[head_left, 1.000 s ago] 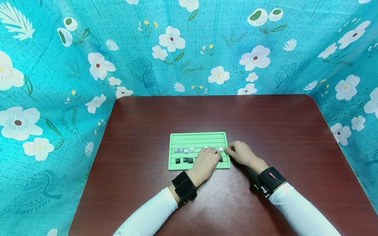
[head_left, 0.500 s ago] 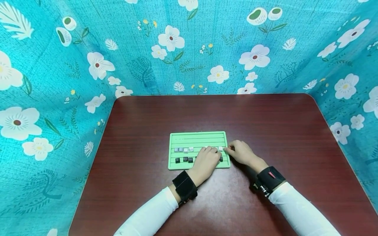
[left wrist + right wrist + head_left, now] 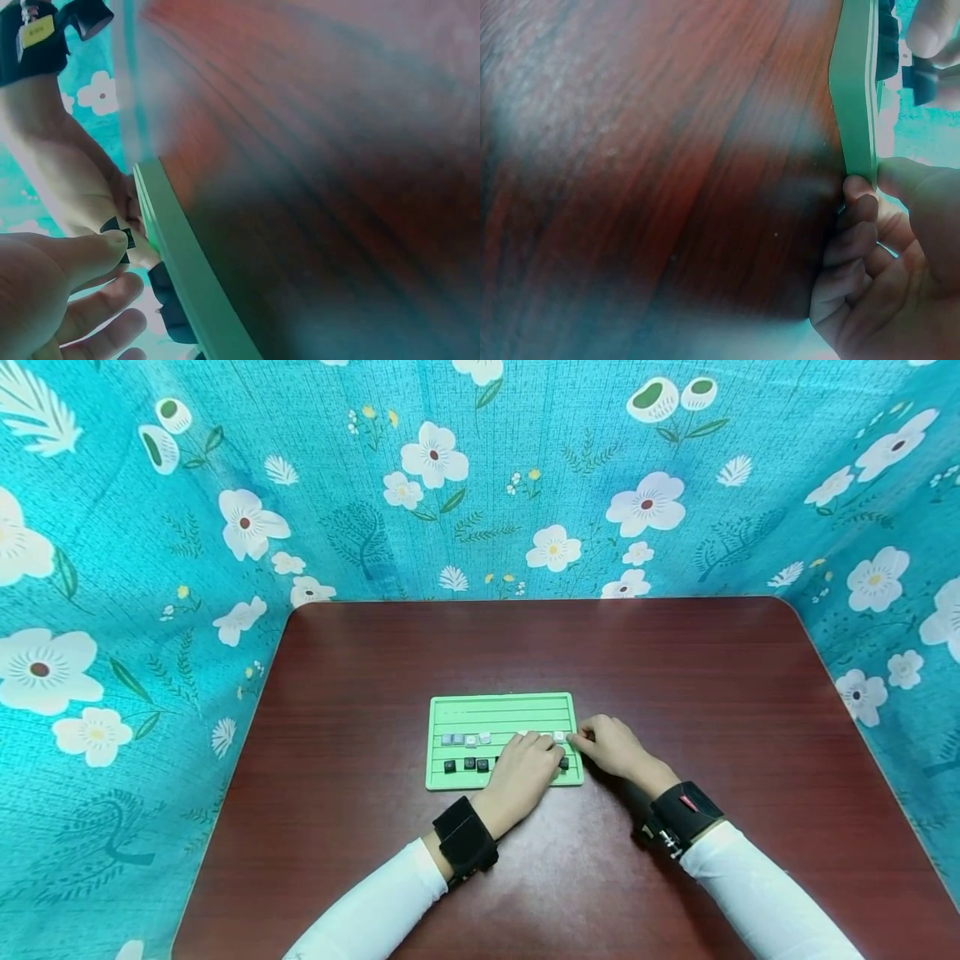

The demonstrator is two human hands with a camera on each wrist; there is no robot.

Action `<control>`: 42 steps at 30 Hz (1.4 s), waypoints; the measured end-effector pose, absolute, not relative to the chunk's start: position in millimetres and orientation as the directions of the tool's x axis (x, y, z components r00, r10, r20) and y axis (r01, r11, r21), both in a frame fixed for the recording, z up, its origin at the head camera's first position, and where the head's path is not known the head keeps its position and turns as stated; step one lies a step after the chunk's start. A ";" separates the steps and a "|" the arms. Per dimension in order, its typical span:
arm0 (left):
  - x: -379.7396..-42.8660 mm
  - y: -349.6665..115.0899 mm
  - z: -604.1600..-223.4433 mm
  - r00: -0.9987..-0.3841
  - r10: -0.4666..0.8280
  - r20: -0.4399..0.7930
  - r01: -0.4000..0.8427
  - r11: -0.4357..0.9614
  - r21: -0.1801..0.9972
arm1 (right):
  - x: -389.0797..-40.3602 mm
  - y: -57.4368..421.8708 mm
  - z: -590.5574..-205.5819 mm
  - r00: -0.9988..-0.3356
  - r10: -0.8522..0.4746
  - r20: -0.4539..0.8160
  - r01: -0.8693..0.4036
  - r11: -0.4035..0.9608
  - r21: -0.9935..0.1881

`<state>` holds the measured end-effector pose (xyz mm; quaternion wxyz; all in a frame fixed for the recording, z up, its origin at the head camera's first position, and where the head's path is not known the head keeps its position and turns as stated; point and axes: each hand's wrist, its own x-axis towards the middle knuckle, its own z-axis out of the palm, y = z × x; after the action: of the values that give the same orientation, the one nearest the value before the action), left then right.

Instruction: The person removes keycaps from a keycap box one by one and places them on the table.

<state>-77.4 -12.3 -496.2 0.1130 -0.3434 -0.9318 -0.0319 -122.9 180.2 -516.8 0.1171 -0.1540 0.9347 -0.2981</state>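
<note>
A light green grooved board (image 3: 495, 710) lies on the table, with white and pale grey keycaps (image 3: 458, 740) in one row and black keycaps (image 3: 470, 764) in a nearer row. My left hand (image 3: 519, 768) reaches over the board's right half and hides part of both rows. In the left wrist view, its thumb and a finger pinch a small black keycap (image 3: 127, 237) above the board; the other fingers are loosely bent. My right hand (image 3: 617, 748) grips the board's right edge. In the right wrist view, thumb and curled fingers (image 3: 855, 241) meet at the board's corner.
A dark red-brown wooden table (image 3: 360, 693) surrounds the board. Blue floral cloth (image 3: 555, 510) hangs behind and at the sides. Each wrist wears a black strap (image 3: 465, 839) with a camera.
Next to the left hand, a black keycap at the board's right shows slightly farther right, with the hand also shifted a little that way. The right hand stays at the board's edge.
</note>
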 end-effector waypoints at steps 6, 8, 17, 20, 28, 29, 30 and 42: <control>-68.5 -12.7 -489.2 -0.707 0.654 0.270 0.679 0.735 -0.004 | -123.1 180.2 -516.7 -0.925 -0.361 -0.120 -0.223 0.771 -0.596; -65.7 -12.5 -486.9 -0.704 0.657 0.270 0.684 0.729 0.011 | -122.9 179.9 -516.6 -0.924 -0.363 -0.123 -0.221 0.769 -0.600; -52.1 -9.2 -478.8 -0.676 0.680 0.285 0.718 0.695 0.043 | -122.8 179.6 -516.6 -0.924 -0.357 -0.139 -0.203 0.765 -0.611; -47.0 -8.0 -483.4 -0.647 0.700 0.302 0.740 0.672 0.027 | -122.4 179.8 -516.9 -0.925 -0.354 -0.136 -0.203 0.766 -0.610; -37.1 -7.8 -491.9 -0.622 0.723 0.301 0.760 0.650 0.005 | -122.5 180.1 -517.5 -0.926 -0.359 -0.114 -0.221 0.763 -0.608; -36.6 -7.9 -492.4 -0.624 0.724 0.295 0.758 0.652 0.003 | -122.7 180.1 -517.4 -0.926 -0.361 -0.114 -0.222 0.762 -0.609; -36.0 -7.9 -492.7 -0.626 0.724 0.290 0.757 0.653 0.002 | -122.7 180.2 -517.1 -0.925 -0.362 -0.116 -0.221 0.761 -0.610; -28.2 -6.2 -497.9 -0.632 0.739 0.234 0.756 0.654 -0.023 | -122.8 180.6 -518.6 -0.926 -0.353 -0.131 -0.206 0.767 -0.608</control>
<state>-28.2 -6.2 -497.9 0.1120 -0.4139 -0.9026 -0.0384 -122.8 180.6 -518.6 0.1196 -0.1499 0.9323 -0.3068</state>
